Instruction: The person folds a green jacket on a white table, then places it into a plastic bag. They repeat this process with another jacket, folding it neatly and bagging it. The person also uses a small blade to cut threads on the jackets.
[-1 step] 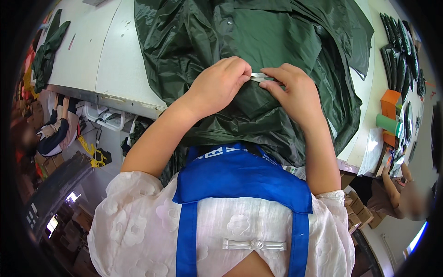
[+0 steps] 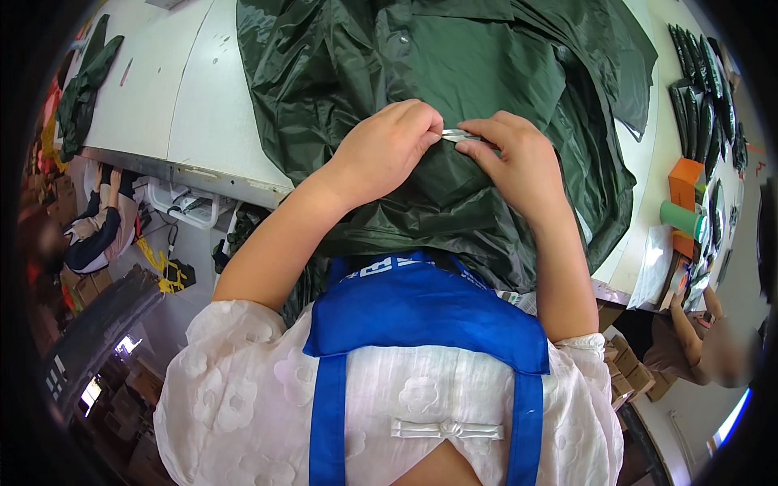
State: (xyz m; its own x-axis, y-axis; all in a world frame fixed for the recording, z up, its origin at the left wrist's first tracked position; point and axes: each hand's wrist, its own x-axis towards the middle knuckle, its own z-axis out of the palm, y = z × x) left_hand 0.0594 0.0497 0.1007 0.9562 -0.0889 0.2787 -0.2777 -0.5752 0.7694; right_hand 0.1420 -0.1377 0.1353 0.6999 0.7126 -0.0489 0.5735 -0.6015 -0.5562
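Observation:
A dark green, shiny garment like a raincoat (image 2: 478,69) lies spread in front of me. Above it my right hand (image 2: 519,154) pinches a small silver metal tool (image 2: 454,135) with two narrow arms, like thread snips or tweezers. The tool's arms lie close together, pointing at the fingertips of my left hand (image 2: 389,146). Those left fingers are pressed together at the tool's tip. Whatever they pinch is too small or hidden to tell.
The garment rests on a white table (image 2: 215,105). Black packaged bundles (image 2: 693,97), an orange box (image 2: 686,181) and a green cylinder (image 2: 679,217) are at right. Another green piece (image 2: 81,97) lies far left. One person sits at left (image 2: 101,231); another is at right (image 2: 677,340).
The two arms of the silver tool stood apart earlier and are now closer together. My hands have hardly moved.

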